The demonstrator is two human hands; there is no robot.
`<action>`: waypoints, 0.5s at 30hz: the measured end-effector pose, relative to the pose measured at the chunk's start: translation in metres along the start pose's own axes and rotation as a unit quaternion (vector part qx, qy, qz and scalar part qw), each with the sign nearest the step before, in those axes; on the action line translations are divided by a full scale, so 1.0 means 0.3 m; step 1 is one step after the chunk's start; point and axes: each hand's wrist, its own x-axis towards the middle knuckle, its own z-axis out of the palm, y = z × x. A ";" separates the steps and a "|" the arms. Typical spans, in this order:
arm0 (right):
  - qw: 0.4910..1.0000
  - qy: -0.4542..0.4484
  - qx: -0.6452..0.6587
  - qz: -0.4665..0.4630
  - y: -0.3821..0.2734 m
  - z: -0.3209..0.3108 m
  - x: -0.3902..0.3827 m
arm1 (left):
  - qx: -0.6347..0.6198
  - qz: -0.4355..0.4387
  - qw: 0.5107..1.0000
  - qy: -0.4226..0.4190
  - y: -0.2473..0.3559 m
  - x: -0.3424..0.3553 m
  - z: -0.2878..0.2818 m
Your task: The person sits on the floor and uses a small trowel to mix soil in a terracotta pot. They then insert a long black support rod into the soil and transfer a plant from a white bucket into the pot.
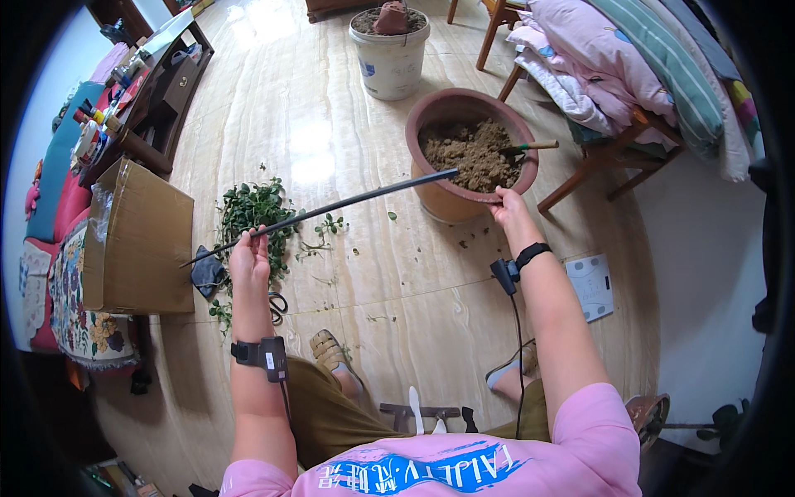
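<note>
A long, thin dark rod (356,199) is held by my left hand (250,255), its fingers closed around it. One end slants up to the right, its tip in front of the flowerpot's opening; the other points down toward the cardboard box. My right hand (511,207) grips the near rim of a large reddish-brown flowerpot (443,201). Loose brown soil (468,156) fills much of the pot. A small tool with a wood and green handle (538,145) stands in the soil, its working end buried. Below my left hand lies a heap of green leafy cuttings (248,203).
Scissors (279,308) and a dark grey object (207,272) lie by the cuttings. A cardboard box (153,240) stands left. Beyond the pot is a white bucket (389,73) of soil. Bedding (596,58) covers chairs at right, near a white floor scale (590,287).
</note>
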 end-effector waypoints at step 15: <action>0.958 -0.080 -0.217 -0.167 0.181 0.132 0.170 | 0.113 0.060 0.991 0.032 0.071 -0.042 -0.114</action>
